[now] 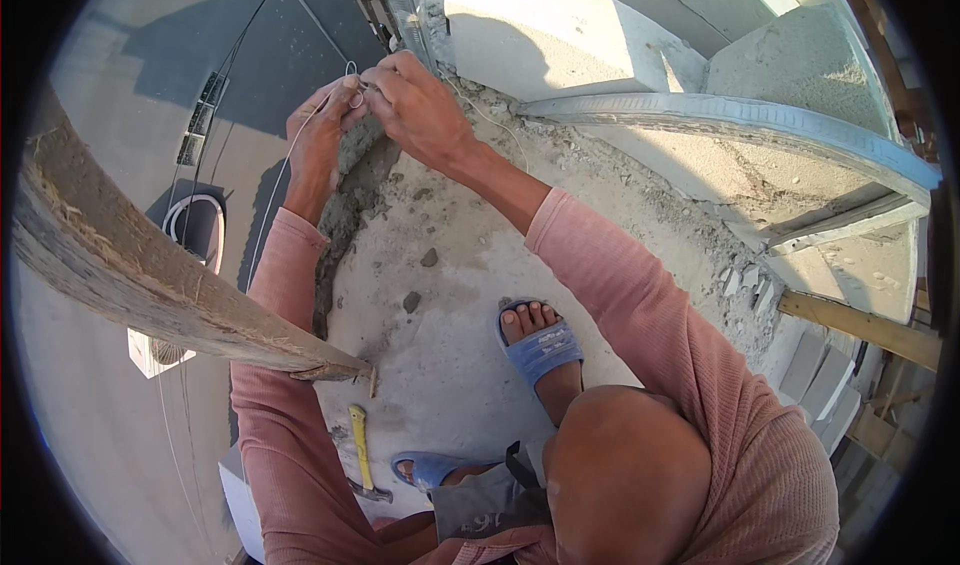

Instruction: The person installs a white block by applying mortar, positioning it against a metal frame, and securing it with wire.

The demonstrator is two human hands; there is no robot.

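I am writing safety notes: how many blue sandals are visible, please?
2. The front sandal is below and right of the picture's centre; the rear sandal is lower, further left, beside the hammer, partly hidden.

left grip point(318, 130): pinching | right grip point(420, 107): curled inward | arms point(640, 290): reaching forward

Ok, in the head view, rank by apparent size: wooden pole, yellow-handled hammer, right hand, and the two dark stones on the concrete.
1. Wooden pole
2. Right hand
3. Yellow-handled hammer
4. Upper dark stone and lower dark stone: too alike to rank.
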